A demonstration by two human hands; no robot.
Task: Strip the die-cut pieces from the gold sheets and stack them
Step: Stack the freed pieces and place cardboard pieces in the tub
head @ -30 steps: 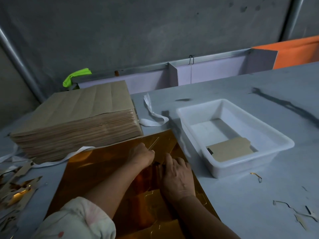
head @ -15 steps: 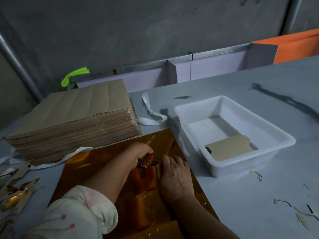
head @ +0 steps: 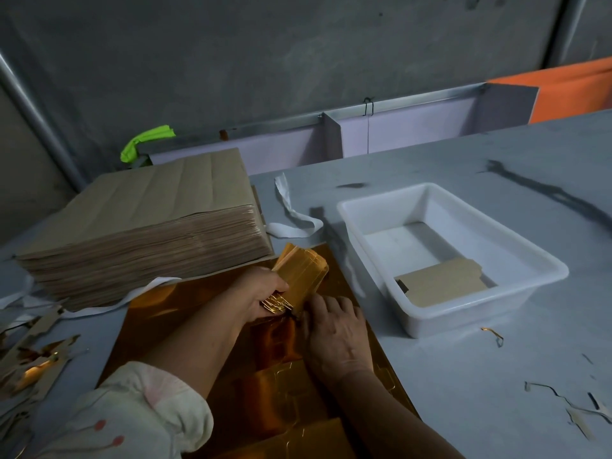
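Note:
A stack of shiny gold sheets [head: 185, 313] lies flat on the grey table in front of me. My left hand [head: 261, 293] grips a bundle of die-cut gold pieces [head: 303, 270] by its near end, tilted up off the sheets with its far end raised. My right hand [head: 334, 336] presses palm down on the gold sheets just right of the bundle, fingertips at the bundle's base. A white plastic tray [head: 516, 293] to the right holds a brown-backed die-cut piece [head: 443, 286] lying face down.
A thick pile of brown-backed sheets [head: 149, 226] stands at the left rear. White strapping [head: 291, 217] curls beside it. Waste strips lie at the far left [head: 29, 359] and at the right [head: 563, 402]. A low partition [head: 331, 134] runs along the table's back edge.
My left hand has pulled a bundle of die-cut pieces up out of the gold sheets and tilted it upright. My right hand stays pressed on the sheets.

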